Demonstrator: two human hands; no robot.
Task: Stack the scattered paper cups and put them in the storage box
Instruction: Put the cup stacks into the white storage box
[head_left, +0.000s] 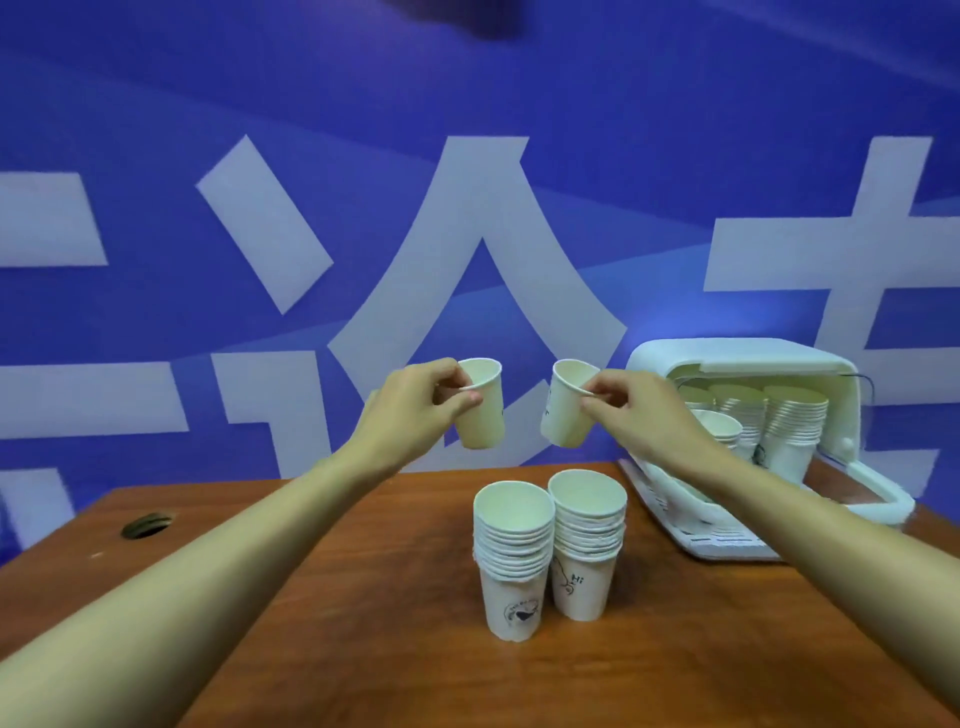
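Note:
My left hand (415, 410) pinches the rim of a white paper cup (485, 415), held upright in the air above the table. My right hand (631, 410) pinches the rim of a second white cup (563, 415), tilted slightly left. The two cups hang side by side, apart. Below them two tall stacks of cups stand on the table, the left stack (514, 561) and the right stack (587, 540), touching each other. The white storage box (862, 467) stands open at the right with several cup stacks (789, 421) inside.
The brown wooden table (363, 623) has a round cable hole (147, 525) at the far left. A blue wall with large white characters (478, 234) rises right behind the table. The box's raised lid (727, 353) overhangs its contents.

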